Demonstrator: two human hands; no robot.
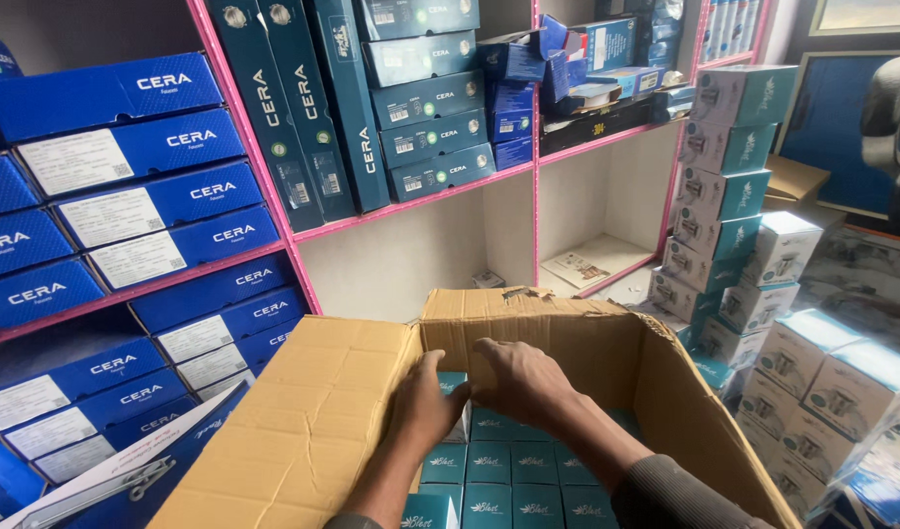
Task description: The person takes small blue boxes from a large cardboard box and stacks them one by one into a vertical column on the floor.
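left hand fingers curled on a small teal box at carton's far wall | right hand spread, palm down over same box row, grip unclear | cardboard carton open, teal boxes packed inside | pink shelf behind, stacked boxes right

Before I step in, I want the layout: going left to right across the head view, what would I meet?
Blue boxes on pink shelves → open cardboard box → left hand → right hand → stacked teal and white boxes.
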